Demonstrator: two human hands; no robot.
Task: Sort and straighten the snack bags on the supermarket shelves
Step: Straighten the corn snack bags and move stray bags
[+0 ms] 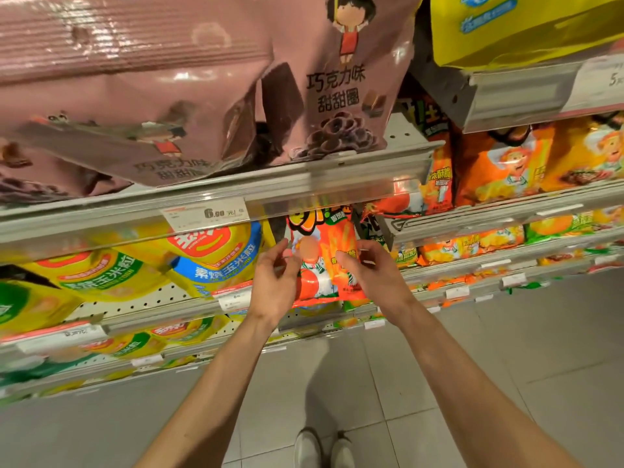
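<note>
- Both hands are up at the middle shelf, one each side of the orange snack bag, which stands at the front edge of that shelf, just right of the yellow corn bags.
- Left hand: fingers loosely curled at the bag's left edge, thumb toward the face of the bag. Contact looks light; can't tell if it's a real pinch or just a touch.
- Right hand: fingers curled at the bag's right edge, same story. Touching or very close, grip not confirmed.
- Why two hands on opposite edges: my read is that it lets me square the bag up and keep it facing front without crushing the middle. Thin film, air-filled, will deform if squeezed.
- Bag is roughly upright, bottom at the shelf lip, top tucked under the clear price rail of the shelf above.
- More orange bags sit further right on the neighbouring shelves, so this one seems to mark the boundary between yellow and orange stock.
- Pink chocolate ring bags on the upper shelf lean forward over the rail, the left ones slumped. Probably need straightening too.
- Price tag hangs in the rail left of my hands.
- Yellow corn bags on the left tilt at mixed angles; that row is not yet tidy.
- Risk: pushing the orange bag back could catch its top under the rail.
</note>
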